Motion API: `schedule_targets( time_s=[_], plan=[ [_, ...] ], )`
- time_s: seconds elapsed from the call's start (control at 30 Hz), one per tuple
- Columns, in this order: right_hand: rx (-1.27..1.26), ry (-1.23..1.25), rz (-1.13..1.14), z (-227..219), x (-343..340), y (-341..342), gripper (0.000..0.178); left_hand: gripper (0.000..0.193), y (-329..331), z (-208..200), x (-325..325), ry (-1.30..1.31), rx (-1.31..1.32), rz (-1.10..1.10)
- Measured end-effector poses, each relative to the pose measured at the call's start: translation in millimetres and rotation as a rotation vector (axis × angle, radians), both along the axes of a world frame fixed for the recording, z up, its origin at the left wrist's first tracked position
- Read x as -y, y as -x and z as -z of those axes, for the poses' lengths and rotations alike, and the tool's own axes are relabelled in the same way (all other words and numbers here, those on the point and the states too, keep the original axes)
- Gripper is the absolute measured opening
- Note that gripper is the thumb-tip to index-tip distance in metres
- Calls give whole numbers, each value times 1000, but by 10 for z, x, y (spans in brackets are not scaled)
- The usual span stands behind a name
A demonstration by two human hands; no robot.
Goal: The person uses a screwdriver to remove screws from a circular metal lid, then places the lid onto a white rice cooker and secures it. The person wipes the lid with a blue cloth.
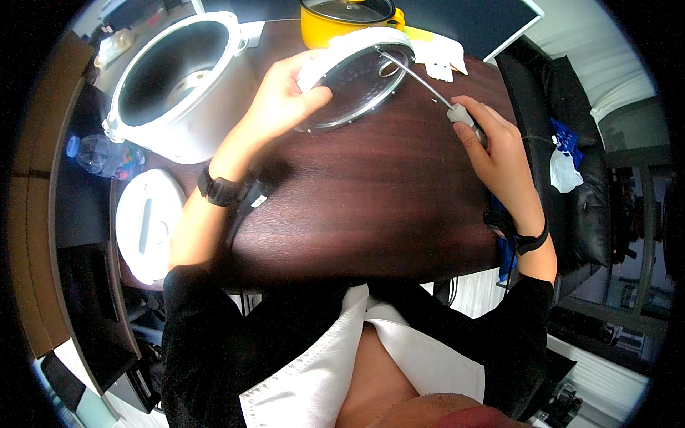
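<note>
Left fingers [318,97] around a lid edge [355,45]; right fingers [477,108] around a screwdriver [457,113]; broad brown tabletop [371,200] below.

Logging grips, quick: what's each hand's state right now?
Left hand: closed, holding the round white-rimmed lid.
Right hand: closed, holding the screwdriver by its handle.

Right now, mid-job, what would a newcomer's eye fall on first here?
Probably the bright yellow pot at the top edge and the big silver-white cooker body, standing open at upper left. Between them and the right grip, a round white-rimmed lid is held tilted in the left grip; the right grip holds a screwdriver, its tip at the rim.
</note>
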State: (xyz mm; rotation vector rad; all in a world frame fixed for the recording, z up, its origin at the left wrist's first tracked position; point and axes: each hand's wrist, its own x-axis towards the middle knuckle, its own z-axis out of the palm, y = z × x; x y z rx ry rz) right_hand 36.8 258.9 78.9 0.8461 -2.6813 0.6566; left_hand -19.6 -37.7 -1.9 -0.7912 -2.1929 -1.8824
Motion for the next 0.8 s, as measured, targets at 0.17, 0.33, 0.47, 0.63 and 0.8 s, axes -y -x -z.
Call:
schedule_targets(
  time_s=[0.17,0.33,0.47,0.63,0.8],
  plan=[
    [-21,-24,2,-46,38,-19,28,45,36,26,-5,4,-48,-33],
    [-76,-82,6,-78,38,-31,28,46,3,-6,-11,3,-11,-1],
    [-239,-275,33,-177,7,-34,28,46,-48,-52,-12,41,-2,10],
    [-387,-458,48,-400,45,-80,28,48,-66,-28,-32,96,-52,-15],
    [-260,-375,32,-351,0,51,29,47,-102,-83,-50,86,-24,-2]
  ],
)
